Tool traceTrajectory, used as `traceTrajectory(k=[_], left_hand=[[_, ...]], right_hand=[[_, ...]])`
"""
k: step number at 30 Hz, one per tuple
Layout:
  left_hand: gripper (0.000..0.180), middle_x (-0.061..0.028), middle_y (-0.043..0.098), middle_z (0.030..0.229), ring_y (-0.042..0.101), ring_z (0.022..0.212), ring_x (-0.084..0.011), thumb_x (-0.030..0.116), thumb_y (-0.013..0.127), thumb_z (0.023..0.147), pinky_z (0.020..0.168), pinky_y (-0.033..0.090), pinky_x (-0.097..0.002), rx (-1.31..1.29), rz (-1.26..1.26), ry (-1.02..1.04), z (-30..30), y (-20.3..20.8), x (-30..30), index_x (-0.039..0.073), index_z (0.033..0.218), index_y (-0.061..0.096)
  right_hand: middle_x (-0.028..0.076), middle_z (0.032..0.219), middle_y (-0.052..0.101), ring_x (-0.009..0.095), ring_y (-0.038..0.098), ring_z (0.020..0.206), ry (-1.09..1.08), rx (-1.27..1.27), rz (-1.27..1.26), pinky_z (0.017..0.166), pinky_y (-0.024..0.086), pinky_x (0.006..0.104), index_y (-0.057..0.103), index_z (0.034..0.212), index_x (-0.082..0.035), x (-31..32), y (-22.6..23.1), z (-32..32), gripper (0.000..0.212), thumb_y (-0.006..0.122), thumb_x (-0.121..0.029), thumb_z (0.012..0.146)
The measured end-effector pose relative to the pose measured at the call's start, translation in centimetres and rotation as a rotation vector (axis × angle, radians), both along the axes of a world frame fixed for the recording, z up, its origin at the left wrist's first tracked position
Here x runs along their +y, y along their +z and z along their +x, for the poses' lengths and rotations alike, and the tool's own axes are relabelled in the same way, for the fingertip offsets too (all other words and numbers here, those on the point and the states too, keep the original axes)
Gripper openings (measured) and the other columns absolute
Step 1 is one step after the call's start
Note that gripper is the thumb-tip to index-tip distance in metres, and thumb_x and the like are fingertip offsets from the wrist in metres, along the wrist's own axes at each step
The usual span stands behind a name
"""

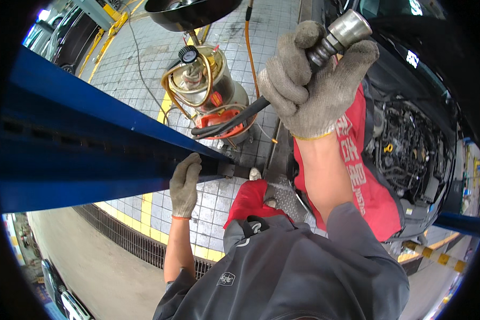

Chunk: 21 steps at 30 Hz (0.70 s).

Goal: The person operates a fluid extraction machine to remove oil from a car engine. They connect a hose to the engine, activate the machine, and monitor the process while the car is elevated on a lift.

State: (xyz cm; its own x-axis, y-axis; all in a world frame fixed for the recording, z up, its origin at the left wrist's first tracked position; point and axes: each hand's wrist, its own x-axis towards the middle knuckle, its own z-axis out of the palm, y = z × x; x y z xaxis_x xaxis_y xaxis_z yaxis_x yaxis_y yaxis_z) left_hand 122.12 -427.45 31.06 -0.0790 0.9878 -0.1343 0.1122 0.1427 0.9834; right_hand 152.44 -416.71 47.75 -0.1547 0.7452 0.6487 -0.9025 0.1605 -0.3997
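My right hand (320,98), in a grey knit glove, is raised at the upper middle and closed round a black hose (245,113). A silvery metal fitting (349,31) with a wide round end sticks out past the thumb and forefinger. From the hand the hose runs down and left towards the floor equipment. My left hand (185,185), gloved the same way, is by the edge of a blue steel post (117,144). Its fingers are stretched out with nothing in them; whether they touch the post I cannot tell.
An oil drainer (218,80) with a gauge, coiled tubes and a black pan (192,15) stands ahead. On the right a car's engine bay (405,149) is uncovered, a red fender cover (368,192) over its side. A floor grating (128,234) runs behind the post.
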Motion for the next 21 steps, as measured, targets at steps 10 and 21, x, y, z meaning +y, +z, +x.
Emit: traceTrajectory(k=[10,21], left_hand=[[0.039,-0.0161,0.07,0.13,0.068,0.118,-0.0237,0.019,0.067,0.104,0.105,0.051,-0.0343,0.256,0.112,0.015,6.1,-0.2,9.0,0.002,0.139,0.066],[0.039,-0.0209,0.071,0.128,0.068,0.118,-0.0381,0.029,0.063,0.104,0.102,0.052,-0.0462,0.68,0.353,-0.071,12.2,0.5,29.1,0.005,0.134,0.069]], right_hand=[[-0.002,0.063,0.05,0.008,0.042,0.039,0.133,0.189,0.114,0.035,0.044,0.0235,0.063,0.101,-0.002,8.5,8.7,9.9,0.027,0.058,-0.028,0.105],[-0.005,0.07,0.04,0.005,0.034,0.042,0.083,0.003,-0.08,0.032,0.028,0.0237,0.056,0.135,0.005,10.3,3.2,18.1,0.067,0.04,-0.056,0.114]])
